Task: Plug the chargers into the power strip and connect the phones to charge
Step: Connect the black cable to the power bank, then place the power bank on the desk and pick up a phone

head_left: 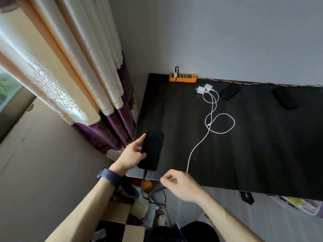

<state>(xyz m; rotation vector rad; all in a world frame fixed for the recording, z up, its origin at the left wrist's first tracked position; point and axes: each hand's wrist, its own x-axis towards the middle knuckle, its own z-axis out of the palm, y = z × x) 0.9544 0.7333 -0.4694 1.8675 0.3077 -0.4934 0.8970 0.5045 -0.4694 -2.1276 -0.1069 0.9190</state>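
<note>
Lower left of the frame: near phone [153, 149] sits at the corner of the table [253, 154], its lower end over the edge, with the black cable [144, 175] in its port.
Left hand [130, 157]: holds the near phone by its left edge, forefinger straight along the side.
Right hand [181, 186]: fingers curled, thumb and forefinger tips together by the table's front edge; I cannot tell if they pinch anything.
Power strip [182, 78]: upper centre, against the wall, with a plugged charger [175, 74] at its left end.
White chargers [203, 88]: two, loose, just below the strip; white cables [220, 123] loop down-frame.
Waiting phones: middle phone [229, 90], right phone [284, 98].
Handling: chargers are probably light and rigid, so grip the body. Cables are limp and may snag, so hold the stiff connector. Phones are smooth and breakable, so hold the long edges.
</note>
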